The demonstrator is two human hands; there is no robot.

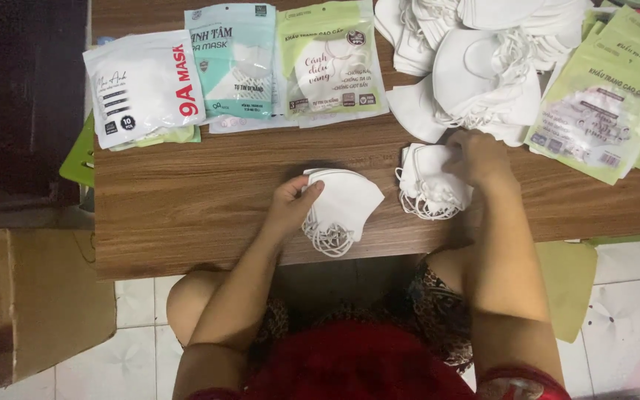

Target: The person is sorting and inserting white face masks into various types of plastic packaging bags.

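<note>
Left hand [290, 204] pinches one stack of white masks [342, 207] on tabletop [187, 200]; right hand [479, 159] grips second stack [427, 185], fingers curled closed.

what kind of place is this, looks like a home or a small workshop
Probably a home packing spot, not a factory: a low wooden table on a tiled floor, a loose pile of white masks, and printed mask pouches. The left hand and right hand each hold a small mask stack.

I see three sealed mask packets [235, 67] along the wooden table's [187, 207] far edge, green packets [605, 111] at right, a loose mask heap [483, 67], and a cardboard box [31, 296] on the floor.
</note>
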